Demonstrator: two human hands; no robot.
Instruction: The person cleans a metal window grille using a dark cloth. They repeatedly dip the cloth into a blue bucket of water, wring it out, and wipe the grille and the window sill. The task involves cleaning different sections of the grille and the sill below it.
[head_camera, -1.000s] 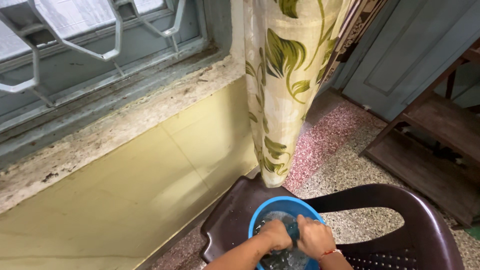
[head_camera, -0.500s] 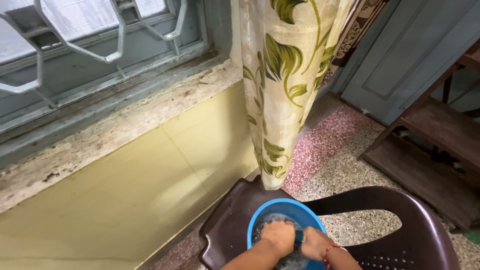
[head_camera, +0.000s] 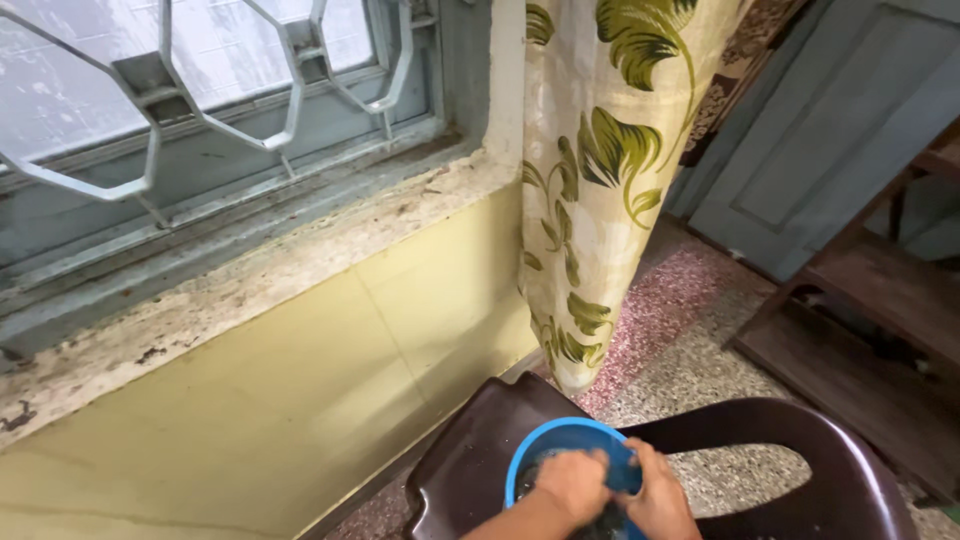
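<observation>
Both hands work inside a blue basin (head_camera: 560, 440) that sits on a dark brown plastic chair (head_camera: 470, 460). The left hand (head_camera: 573, 485) and right hand (head_camera: 660, 500) are closed together on a dark blue cloth (head_camera: 622, 472), which shows between them, just above the basin's water.

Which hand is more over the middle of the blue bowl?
The left hand; it covers the blue bowl centre, while the right hand sits at its right rim.
</observation>
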